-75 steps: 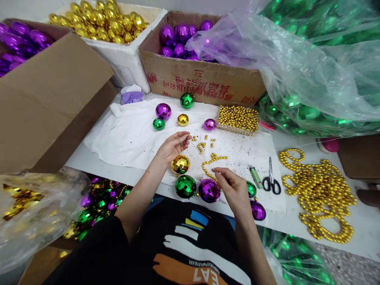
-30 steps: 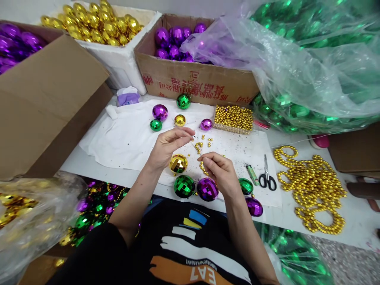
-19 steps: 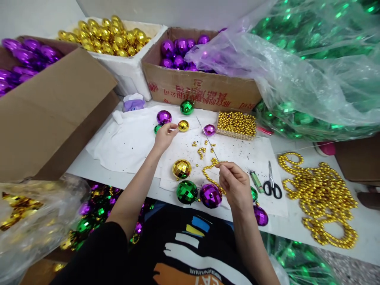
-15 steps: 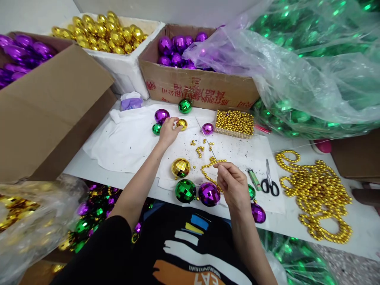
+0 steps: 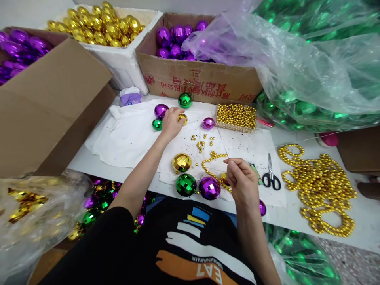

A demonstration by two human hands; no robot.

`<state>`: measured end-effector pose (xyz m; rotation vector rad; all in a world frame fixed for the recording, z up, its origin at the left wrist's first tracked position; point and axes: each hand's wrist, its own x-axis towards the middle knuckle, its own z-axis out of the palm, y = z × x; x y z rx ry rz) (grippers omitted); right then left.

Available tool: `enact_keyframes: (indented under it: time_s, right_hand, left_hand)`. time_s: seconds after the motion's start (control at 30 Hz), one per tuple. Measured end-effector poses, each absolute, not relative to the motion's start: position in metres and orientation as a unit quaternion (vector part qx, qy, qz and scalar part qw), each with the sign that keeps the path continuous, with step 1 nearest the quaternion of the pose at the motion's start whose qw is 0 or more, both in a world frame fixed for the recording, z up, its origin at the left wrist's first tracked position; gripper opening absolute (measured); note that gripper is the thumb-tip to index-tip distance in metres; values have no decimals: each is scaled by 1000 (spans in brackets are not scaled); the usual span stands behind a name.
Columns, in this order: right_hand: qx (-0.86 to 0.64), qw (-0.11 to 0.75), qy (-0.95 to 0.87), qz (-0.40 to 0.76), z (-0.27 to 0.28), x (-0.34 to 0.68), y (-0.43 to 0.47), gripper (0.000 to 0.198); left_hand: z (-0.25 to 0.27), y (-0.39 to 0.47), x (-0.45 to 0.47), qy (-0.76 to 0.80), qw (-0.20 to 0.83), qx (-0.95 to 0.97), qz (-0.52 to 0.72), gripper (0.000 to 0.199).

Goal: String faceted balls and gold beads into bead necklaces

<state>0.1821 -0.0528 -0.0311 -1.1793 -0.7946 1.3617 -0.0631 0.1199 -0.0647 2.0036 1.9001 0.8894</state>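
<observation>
My left hand [image 5: 172, 123] has its fingers around a small gold mirror-faceted ball [image 5: 183, 118] at the back of the white cloth. A purple ball [image 5: 161, 111] and a small green ball [image 5: 157, 124] lie beside it, with another green ball [image 5: 185, 100] just behind. My right hand [image 5: 242, 178] is pinched on a thin needle [image 5: 223, 143] that points up and away. Below it, a gold bead string [image 5: 211, 158] curves over the cloth. Larger gold [image 5: 181, 162], green [image 5: 186, 185] and purple [image 5: 209, 187] balls sit in front of me. Loose gold beads [image 5: 200, 147] lie mid-cloth.
A clear tray of gold beads [image 5: 236, 116] stands behind a single purple ball [image 5: 208, 123]. Scissors [image 5: 270, 178] and a heap of bead chain [image 5: 323, 186] lie right. A cardboard box [image 5: 196, 81], foam box [image 5: 127, 59] and plastic bag of green balls [image 5: 311, 71] line the back.
My right hand has moved slightly right, and the needle now stands steeper and farther right. My left hand has shifted a little and remains at the small gold ball. The view has tilted slightly.
</observation>
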Motion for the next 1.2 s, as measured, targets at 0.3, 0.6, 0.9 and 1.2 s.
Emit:
enact_keyframes:
  time_s: [0.3,0.6,0.9,1.2]
  right_hand:
    - [-503,549,-316,587,-33,183,-56,22]
    - [-501,545,-308,597,-34,181,-58,23]
    - [-515,532,-312,596,-36,176,-57,27]
    - [-521,526,-297,603,-38,181,-59,28]
  left_hand:
    - [-74,124,-61,696,125,670,226,47]
    - [-92,134,-61,720,148,657,167,59]
    - [-100,132,-65,703,149,660,218,58]
    - [-74,124,-71,666,135,663,314,50]
